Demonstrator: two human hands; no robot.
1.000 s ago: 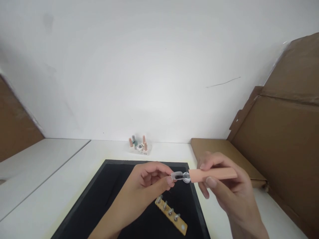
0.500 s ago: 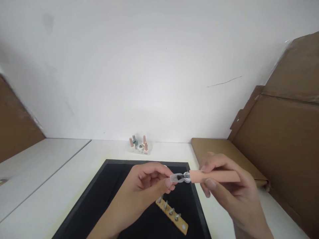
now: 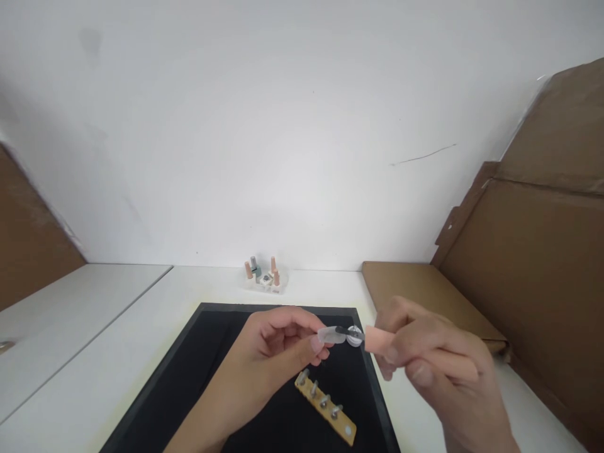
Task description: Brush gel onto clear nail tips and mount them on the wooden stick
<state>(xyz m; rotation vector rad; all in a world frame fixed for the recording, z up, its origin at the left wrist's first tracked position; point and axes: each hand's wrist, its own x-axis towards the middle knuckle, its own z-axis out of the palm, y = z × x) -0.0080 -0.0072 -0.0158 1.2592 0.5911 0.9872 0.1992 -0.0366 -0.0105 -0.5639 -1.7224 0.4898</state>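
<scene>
Between thumb and forefinger, my left hand pinches a translucent nail tip over the black mat. My right hand is closed around the pink handle of a polish brush. The dark bristles point left and lie against the right end of the nail tip. A small round silvery object shows behind the brush; what it rests on is hidden. Below the hands, a yellow strip with several small metal clips lies slanted on the mat.
A clear tray of small bottles with pink and grey caps stands by the wall. A flat cardboard box lies at the back right, beside upright cardboard. More cardboard stands at the left.
The brush has shifted slightly right, and my right hand has changed its grip, with fingers now over the handle. My left hand and the nail tip have moved a little left.
</scene>
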